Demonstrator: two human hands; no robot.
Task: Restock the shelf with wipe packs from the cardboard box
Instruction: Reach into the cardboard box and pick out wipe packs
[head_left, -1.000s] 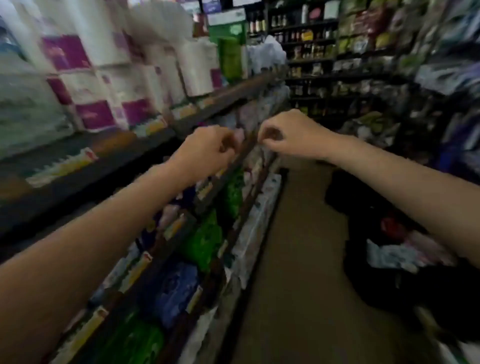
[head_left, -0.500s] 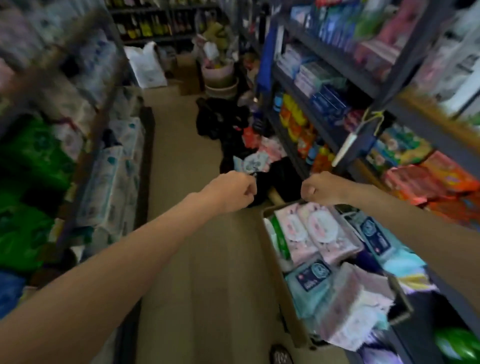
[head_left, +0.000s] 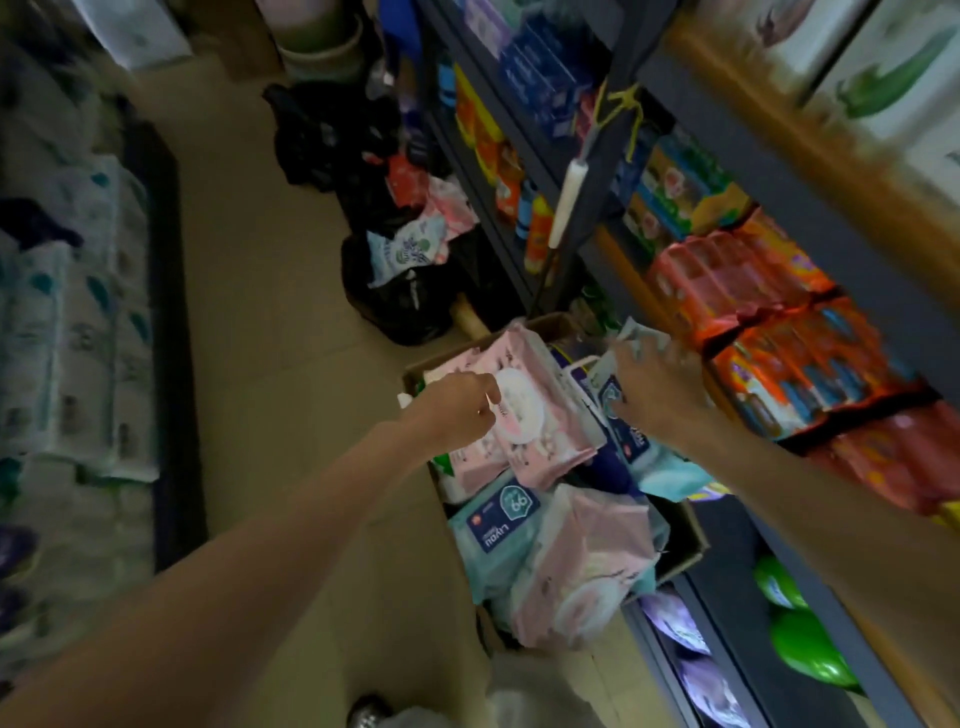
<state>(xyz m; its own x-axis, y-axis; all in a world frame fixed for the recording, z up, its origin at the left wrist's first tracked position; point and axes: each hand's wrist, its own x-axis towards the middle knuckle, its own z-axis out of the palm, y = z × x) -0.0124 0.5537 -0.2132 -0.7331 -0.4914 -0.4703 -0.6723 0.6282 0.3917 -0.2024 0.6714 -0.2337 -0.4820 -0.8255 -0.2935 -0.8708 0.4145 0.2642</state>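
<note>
An open cardboard box (head_left: 693, 538) stands on the floor against the right-hand shelf (head_left: 727, 597), full of soft wipe packs in pink and light blue. My left hand (head_left: 460, 410) is curled at the left edge of a pink wipe pack (head_left: 540, 436) with a round white lid, which lies tilted on top. My right hand (head_left: 657, 387) is spread palm-down, fingers apart, over a light blue wipe pack (head_left: 636, 338) at the box's far right side. Another blue pack (head_left: 493, 525) and a pink one (head_left: 582, 577) lie nearer me in the box.
Orange and red packs (head_left: 769, 312) fill the right shelf beside the box. Black bags (head_left: 400, 296) with more packs sit on the floor beyond it. Tissue bundles (head_left: 67, 338) line the left shelving. Beige floor (head_left: 270, 338) runs down the aisle between.
My view swung from the left shelf round and down to the box. Both hands, fists in the air before, have dropped onto the packs; the right one has spread its fingers.
</note>
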